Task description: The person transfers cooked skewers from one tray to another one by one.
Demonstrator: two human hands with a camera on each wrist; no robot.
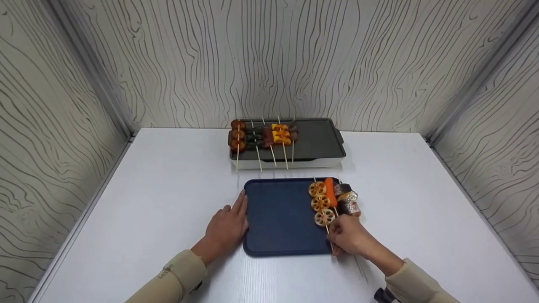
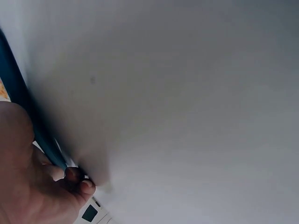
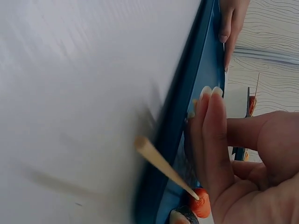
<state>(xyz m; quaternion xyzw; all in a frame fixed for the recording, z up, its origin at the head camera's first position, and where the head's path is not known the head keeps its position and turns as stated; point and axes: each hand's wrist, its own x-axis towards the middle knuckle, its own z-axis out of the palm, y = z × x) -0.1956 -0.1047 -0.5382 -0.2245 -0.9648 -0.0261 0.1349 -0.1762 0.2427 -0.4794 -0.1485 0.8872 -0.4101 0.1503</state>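
Observation:
A dark blue tray [image 1: 280, 219] lies on the white table. My left hand [image 1: 227, 225] holds its left edge, with the fingers along the rim. In the left wrist view the fingertips [image 2: 86, 186] curl by that rim. On the tray's right side is a lotus root skewer [image 1: 321, 203]; beside it lie an orange sausage skewer [image 1: 331, 193] and one with dark, silvery chunks [image 1: 348, 202]. My right hand [image 1: 349, 235] pinches the lower stick of the lotus root skewer. The sausage's stick [image 3: 163, 163] passes the right hand; part of it is hidden from above.
Behind the tray stands a grill [image 1: 316, 141] with a black plate. Several skewers cover its left half, among them brown rounds [image 1: 238, 134] and yellow pieces [image 1: 281, 134], their sticks jutting over the front. Wood-patterned walls [image 1: 269, 63] enclose the table [image 1: 177, 168].

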